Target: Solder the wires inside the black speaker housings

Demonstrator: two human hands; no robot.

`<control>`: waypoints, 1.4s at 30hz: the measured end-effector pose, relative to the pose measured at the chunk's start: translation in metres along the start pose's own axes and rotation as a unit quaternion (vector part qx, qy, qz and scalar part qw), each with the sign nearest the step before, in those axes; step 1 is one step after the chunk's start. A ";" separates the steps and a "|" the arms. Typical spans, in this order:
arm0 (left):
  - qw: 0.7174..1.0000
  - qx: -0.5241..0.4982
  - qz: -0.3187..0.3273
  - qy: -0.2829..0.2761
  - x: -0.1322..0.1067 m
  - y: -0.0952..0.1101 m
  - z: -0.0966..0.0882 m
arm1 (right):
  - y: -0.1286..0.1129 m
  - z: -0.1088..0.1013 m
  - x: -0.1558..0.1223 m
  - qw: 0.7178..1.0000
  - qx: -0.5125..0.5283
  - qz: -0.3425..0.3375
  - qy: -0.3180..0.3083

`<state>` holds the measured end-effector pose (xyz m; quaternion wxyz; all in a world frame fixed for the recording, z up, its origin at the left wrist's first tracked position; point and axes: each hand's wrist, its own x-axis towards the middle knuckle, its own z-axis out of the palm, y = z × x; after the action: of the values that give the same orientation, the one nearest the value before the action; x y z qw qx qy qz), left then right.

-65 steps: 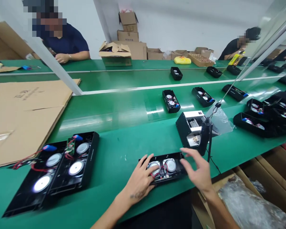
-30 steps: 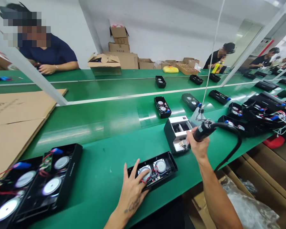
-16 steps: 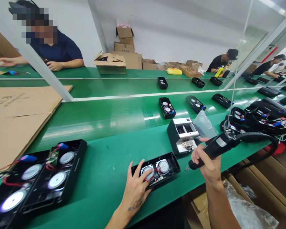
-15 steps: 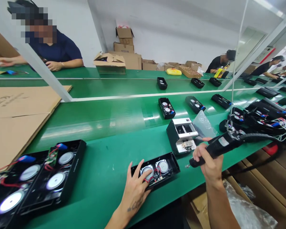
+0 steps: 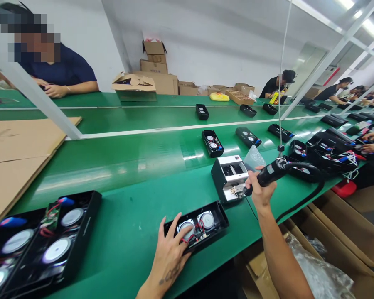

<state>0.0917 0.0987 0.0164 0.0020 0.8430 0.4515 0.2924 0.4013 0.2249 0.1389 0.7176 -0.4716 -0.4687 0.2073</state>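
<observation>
My left hand (image 5: 171, 255) holds the left end of a black speaker housing (image 5: 213, 233), fingers reaching over its far wall and onto the nearer round speaker, thumb along the near side. Two silver speakers, red wires and a small board lie inside the housing. In my right hand (image 5: 262, 190) is a black electric screwdriver (image 5: 271, 171), hung from a cord, its cable trailing right. Its tip is at the front of a silver-and-black screw feeder (image 5: 230, 179) behind the housing; my hand and the blur hide whether they touch.
More open speaker housings (image 5: 71, 236) lie at the left, near a cardboard sheet (image 5: 21, 143). Several housings stand on the green belt (image 5: 143, 151) and pile up at right. Cardboard boxes (image 5: 339, 224) sit below the bench edge. Co-workers (image 5: 62, 68) sit across and farther right.
My right hand has carried the screwdriver left and up, from above the bench edge to the screw feeder's front. My left hand stays on the housing. The camera view has shifted slightly right.
</observation>
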 end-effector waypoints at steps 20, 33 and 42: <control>1.000 -0.021 -0.005 0.001 -0.001 0.000 0.000 | 0.005 -0.001 -0.001 1.000 -0.022 0.010 -0.015; 1.000 0.000 0.004 0.002 -0.002 0.001 0.001 | 0.013 -0.007 -0.016 0.984 -0.044 0.128 -0.116; 0.999 -0.003 -0.006 -0.034 -0.006 0.000 0.004 | -0.048 -0.011 -0.086 0.967 0.157 0.143 -0.143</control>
<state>0.0909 0.0950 0.0105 0.0215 0.8496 0.4557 0.2646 0.3633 0.1329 0.1385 0.6708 -0.3808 -0.4556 0.4444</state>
